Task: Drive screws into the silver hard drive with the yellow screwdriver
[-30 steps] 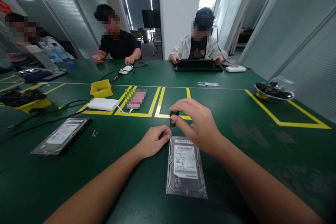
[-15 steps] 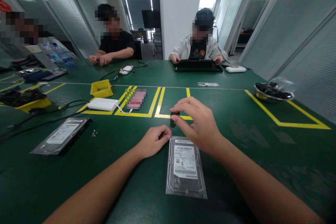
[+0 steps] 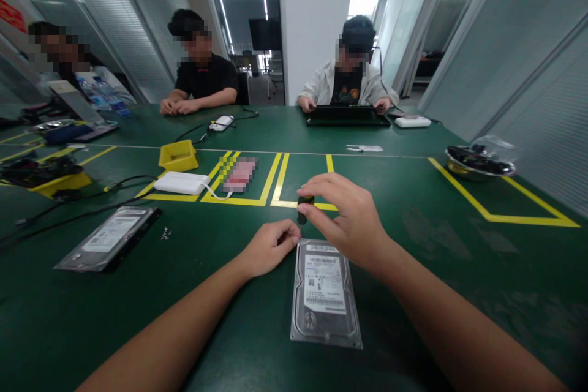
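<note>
A silver hard drive (image 3: 325,324) lies label up on the green table in front of me. My right hand (image 3: 346,214) pinches the handle of a small black screwdriver (image 3: 302,214) between thumb and fingers. The screwdriver stands upright, its thin shaft reaching down at the drive's far left corner. My left hand (image 3: 271,248) rests beside that corner with its fingertips pressed together near the screwdriver's tip; whether anything is between them is hidden. Off to the left lies a second hard drive (image 3: 110,236), with several small screws (image 3: 166,233) near it.
A white power bank (image 3: 181,182) and a yellow bin (image 3: 178,156) stand ahead on the left, with black cables (image 3: 92,217) running leftward. A bowl of black parts (image 3: 480,162) sits at the right. Several people sit across the table; one holds a black panel (image 3: 348,115).
My hands and the drive stay almost in place; the screwdriver's handle has turned slightly in my right fingers. Across the table, one person's hands have come together.
</note>
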